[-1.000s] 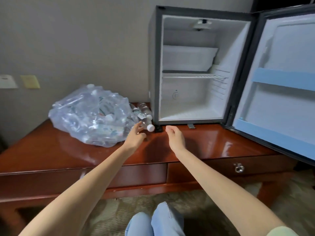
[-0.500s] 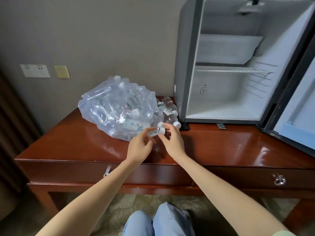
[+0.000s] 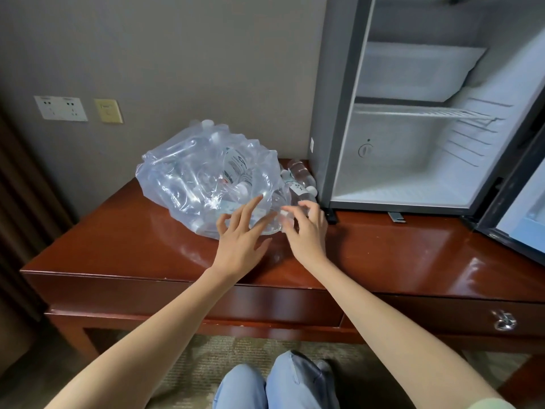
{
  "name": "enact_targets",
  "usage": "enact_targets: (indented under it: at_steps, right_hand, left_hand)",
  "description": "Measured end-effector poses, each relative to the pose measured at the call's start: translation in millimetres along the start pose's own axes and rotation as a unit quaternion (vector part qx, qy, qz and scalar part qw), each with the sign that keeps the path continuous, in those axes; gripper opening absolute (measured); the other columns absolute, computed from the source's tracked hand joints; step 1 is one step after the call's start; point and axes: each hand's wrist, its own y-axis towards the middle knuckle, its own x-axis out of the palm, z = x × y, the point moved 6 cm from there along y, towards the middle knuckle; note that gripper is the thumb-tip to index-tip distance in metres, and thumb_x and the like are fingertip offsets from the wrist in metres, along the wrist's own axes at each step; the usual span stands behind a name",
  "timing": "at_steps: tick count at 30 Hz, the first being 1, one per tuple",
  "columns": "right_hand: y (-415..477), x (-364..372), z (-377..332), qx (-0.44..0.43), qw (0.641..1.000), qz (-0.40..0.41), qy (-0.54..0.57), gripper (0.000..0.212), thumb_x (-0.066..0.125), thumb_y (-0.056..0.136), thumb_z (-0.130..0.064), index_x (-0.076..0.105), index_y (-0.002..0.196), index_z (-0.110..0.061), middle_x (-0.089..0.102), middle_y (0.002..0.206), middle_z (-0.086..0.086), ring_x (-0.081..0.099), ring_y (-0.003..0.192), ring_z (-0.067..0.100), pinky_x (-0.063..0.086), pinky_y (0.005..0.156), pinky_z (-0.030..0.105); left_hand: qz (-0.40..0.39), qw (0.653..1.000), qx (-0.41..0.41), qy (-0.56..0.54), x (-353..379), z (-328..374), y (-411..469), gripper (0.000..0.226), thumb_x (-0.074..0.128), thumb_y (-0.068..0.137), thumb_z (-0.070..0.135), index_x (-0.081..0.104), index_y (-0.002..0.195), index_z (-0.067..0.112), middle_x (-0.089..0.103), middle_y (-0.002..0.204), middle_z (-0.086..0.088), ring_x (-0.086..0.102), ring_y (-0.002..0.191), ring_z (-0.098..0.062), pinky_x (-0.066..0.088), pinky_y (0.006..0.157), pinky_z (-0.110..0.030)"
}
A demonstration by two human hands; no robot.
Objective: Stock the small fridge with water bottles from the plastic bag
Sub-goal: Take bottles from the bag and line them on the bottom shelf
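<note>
A clear plastic bag full of water bottles lies on the dark wooden desk, left of the small fridge. The fridge stands open and holds no bottles; its door swings out to the right. One water bottle lies at the bag's mouth. My left hand touches it and the bag with spread fingers. My right hand curls its fingers at that bottle's white cap end. Two or three loose bottles lie between the bag and the fridge.
The fridge has a wire shelf and a white floor. Wall sockets sit at the left on the grey wall. A drawer handle shows at the desk's front right. My knees are below the desk's edge.
The view has swung left and closer to the bag. Both hands have come together at the bag's mouth, and my left hand's fingers have spread over the bottle there.
</note>
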Motion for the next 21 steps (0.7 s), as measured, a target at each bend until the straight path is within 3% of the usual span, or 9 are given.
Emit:
enact_targets:
  at_steps: [3, 7, 13, 17, 21]
  right_hand:
    - [9, -9, 19, 0.061, 0.996, 0.036, -0.046, 0.028, 0.062, 0.091, -0.031, 0.068, 0.116, -0.019, 0.051, 0.124, 0.010, 0.048, 0.115, 0.030, 0.034, 0.099, 0.039]
    - [19, -2, 43, 0.120, 0.989, -0.020, -0.088, 0.045, 0.063, 0.089, -0.028, 0.053, 0.132, -0.017, 0.043, 0.129, 0.011, 0.047, 0.115, 0.031, 0.039, 0.094, 0.039]
    - [36, 8, 50, 0.123, 0.981, -0.061, -0.139, 0.053, 0.063, 0.090, -0.026, 0.041, 0.138, -0.023, 0.046, 0.125, 0.009, 0.056, 0.107, 0.030, 0.043, 0.087, 0.040]
    - [37, 9, 55, 0.155, 0.983, -0.041, -0.084, 0.046, 0.064, 0.090, -0.018, 0.047, 0.132, -0.023, 0.045, 0.125, 0.010, 0.057, 0.100, 0.034, 0.042, 0.089, 0.040]
    - [31, 2, 56, 0.197, 0.980, -0.020, 0.001, 0.032, 0.070, 0.085, -0.016, 0.051, 0.109, -0.010, 0.046, 0.117, 0.013, 0.057, 0.091, 0.039, 0.044, 0.080, 0.040]
  left_hand:
    - [0.010, 1.000, 0.004, 0.013, 3, -8, 8, 0.046, 0.078, 0.071, 0.045, 0.066, 0.115, 0.036, 0.037, 0.146, 0.002, 0.037, 0.121, -0.020, 0.022, 0.093, -0.039]
    - [0.009, 0.999, 0.036, 0.021, 12, -17, 17, 0.047, 0.077, 0.070, 0.053, 0.067, 0.113, 0.037, 0.052, 0.132, 0.001, 0.039, 0.116, -0.023, 0.026, 0.089, -0.038]
    - [0.028, 0.997, 0.054, 0.039, 18, -16, 26, 0.042, 0.074, 0.068, 0.049, 0.069, 0.107, 0.035, 0.058, 0.126, 0.000, 0.042, 0.113, -0.022, 0.027, 0.086, -0.037]
    - [0.033, 0.997, 0.057, 0.040, 18, -16, 27, 0.042, 0.075, 0.067, 0.048, 0.069, 0.106, 0.034, 0.058, 0.126, 0.000, 0.042, 0.112, -0.022, 0.027, 0.085, -0.037]
    - [0.022, 0.997, 0.057, 0.037, 16, -15, 26, 0.043, 0.073, 0.069, 0.048, 0.069, 0.109, 0.034, 0.057, 0.128, 0.000, 0.042, 0.113, -0.023, 0.027, 0.087, -0.038]
